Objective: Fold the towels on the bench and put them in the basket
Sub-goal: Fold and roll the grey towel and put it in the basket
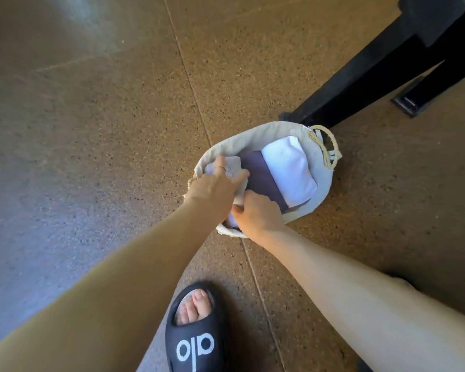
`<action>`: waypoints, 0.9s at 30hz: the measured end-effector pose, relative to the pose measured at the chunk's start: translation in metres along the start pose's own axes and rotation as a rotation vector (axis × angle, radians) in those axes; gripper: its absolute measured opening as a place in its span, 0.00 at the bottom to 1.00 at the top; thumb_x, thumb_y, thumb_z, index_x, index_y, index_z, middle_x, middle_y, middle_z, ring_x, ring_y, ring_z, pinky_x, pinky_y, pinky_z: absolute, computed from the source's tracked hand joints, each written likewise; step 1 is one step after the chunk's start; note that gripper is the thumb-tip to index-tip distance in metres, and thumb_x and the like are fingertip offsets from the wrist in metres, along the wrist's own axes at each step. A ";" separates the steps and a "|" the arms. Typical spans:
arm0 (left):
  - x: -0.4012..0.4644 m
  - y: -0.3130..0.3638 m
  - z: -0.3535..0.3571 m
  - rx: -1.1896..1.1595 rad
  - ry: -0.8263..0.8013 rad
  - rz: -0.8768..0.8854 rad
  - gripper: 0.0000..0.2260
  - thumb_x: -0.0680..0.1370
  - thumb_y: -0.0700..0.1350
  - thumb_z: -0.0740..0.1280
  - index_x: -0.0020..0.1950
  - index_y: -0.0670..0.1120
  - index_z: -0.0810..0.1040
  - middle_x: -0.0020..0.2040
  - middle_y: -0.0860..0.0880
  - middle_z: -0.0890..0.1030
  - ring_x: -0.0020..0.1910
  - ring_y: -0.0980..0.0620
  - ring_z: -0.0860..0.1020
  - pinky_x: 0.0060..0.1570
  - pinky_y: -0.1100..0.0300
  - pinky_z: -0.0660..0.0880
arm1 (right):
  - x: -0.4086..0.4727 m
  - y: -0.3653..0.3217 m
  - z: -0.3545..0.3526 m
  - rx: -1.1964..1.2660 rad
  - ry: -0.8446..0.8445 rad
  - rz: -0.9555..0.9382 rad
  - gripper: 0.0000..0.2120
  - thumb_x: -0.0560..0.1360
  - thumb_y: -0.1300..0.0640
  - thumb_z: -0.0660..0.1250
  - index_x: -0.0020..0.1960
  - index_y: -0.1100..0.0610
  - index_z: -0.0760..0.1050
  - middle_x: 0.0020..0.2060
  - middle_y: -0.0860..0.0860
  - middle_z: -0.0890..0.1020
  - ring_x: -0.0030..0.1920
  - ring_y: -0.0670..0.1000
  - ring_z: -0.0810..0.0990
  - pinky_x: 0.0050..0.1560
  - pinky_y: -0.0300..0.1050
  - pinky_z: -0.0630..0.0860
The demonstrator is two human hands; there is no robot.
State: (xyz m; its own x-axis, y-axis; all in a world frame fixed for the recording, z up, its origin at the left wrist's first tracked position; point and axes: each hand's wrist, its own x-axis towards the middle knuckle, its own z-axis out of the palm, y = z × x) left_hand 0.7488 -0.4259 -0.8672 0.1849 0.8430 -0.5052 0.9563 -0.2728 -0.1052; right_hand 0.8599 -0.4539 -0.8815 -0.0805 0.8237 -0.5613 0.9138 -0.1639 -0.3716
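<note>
A round cloth-lined basket (pixel 255 136) stands on the floor in the middle of the head view. Inside it lie a folded white towel (pixel 289 167) on the right and a folded dark purple towel (pixel 261 178) beside it. At the basket's left side both hands hold a folded pale grey towel (pixel 235 166) with printed letters. My left hand (pixel 212 191) lies over it with fingers curled on its top. My right hand (pixel 255 214) grips its near edge, fingers hidden inside the basket.
A black bench leg (pixel 360 84) rises just behind the basket, with a second black foot (pixel 408 100) to its right. My foot in a black slide sandal (pixel 193 328) stands on the speckled brown floor below the basket. A rope handle (pixel 330 146) sticks out at the basket's right.
</note>
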 end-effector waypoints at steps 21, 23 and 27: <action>0.029 0.009 0.013 0.280 0.034 0.065 0.27 0.78 0.59 0.59 0.74 0.50 0.65 0.73 0.49 0.63 0.68 0.48 0.69 0.49 0.52 0.65 | 0.009 0.003 0.004 -0.237 -0.025 -0.073 0.13 0.83 0.49 0.59 0.62 0.57 0.73 0.58 0.52 0.82 0.60 0.54 0.80 0.54 0.47 0.67; 0.034 0.009 0.010 0.294 0.035 0.083 0.28 0.78 0.60 0.58 0.75 0.49 0.65 0.74 0.50 0.65 0.70 0.49 0.69 0.54 0.52 0.68 | 0.009 0.005 0.007 -0.272 -0.015 -0.097 0.14 0.83 0.48 0.59 0.62 0.56 0.73 0.57 0.52 0.82 0.59 0.54 0.80 0.50 0.47 0.62; 0.042 0.003 0.013 0.283 0.014 0.073 0.34 0.78 0.63 0.56 0.80 0.48 0.58 0.76 0.51 0.65 0.72 0.50 0.65 0.63 0.51 0.66 | 0.009 0.007 0.005 -0.279 0.006 -0.129 0.16 0.83 0.46 0.59 0.61 0.57 0.75 0.55 0.53 0.83 0.57 0.55 0.81 0.49 0.46 0.62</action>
State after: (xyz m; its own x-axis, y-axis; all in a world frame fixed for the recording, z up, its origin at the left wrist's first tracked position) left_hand 0.7568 -0.3977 -0.8997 0.2557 0.8221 -0.5087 0.8394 -0.4499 -0.3049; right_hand 0.8640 -0.4509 -0.8931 -0.2014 0.8313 -0.5180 0.9703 0.0970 -0.2215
